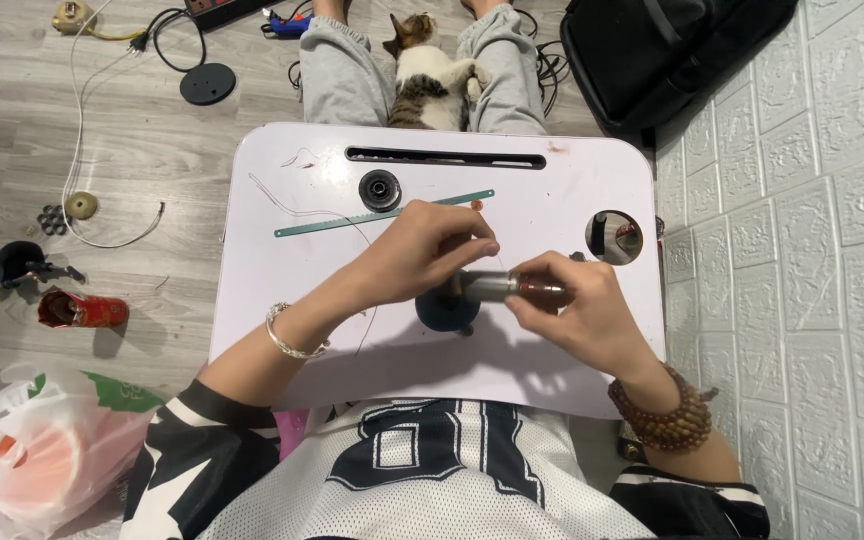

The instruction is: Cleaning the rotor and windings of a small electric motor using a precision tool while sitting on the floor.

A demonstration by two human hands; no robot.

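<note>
Nearest the lens: black-and-white mesh jersey (432,470) across bottom centre, sleeves running up to both forearms. Beaded bracelet (664,412) on right wrist, silver bangle (287,335) on left.

Right hand (582,315) at centre-right of frame, fingers closed around a small cylindrical motor part (512,288), metal body with a copper-coloured end, held roughly level. Left hand (432,250) just left of it, fingertips pinched on the part's left end; exact contact point could not be made out. Held part sat over a dark round base (447,312) on the white lap table (282,190), mid-frame; touching or just above, could not tell.

On the table, upper centre: black round disc (380,190), with a thin green hacksaw blade (352,217) lying diagonally just below and beside it. Thin wire (297,208) trailing across the left part of the top. Long slot (445,157) along far edge, round cup hole (614,236) at right.

Beyond the table, top centre: tabby-and-white cat (430,75) lying between another person's grey-trousered legs (337,70). Black bag (672,55) in upper right against white textured wall (832,250). Left side, on the wood floor (102,150): black disc stand (207,83), white cable (77,150), crushed red can (80,310), plastic bag (42,445) at lower left.
</note>
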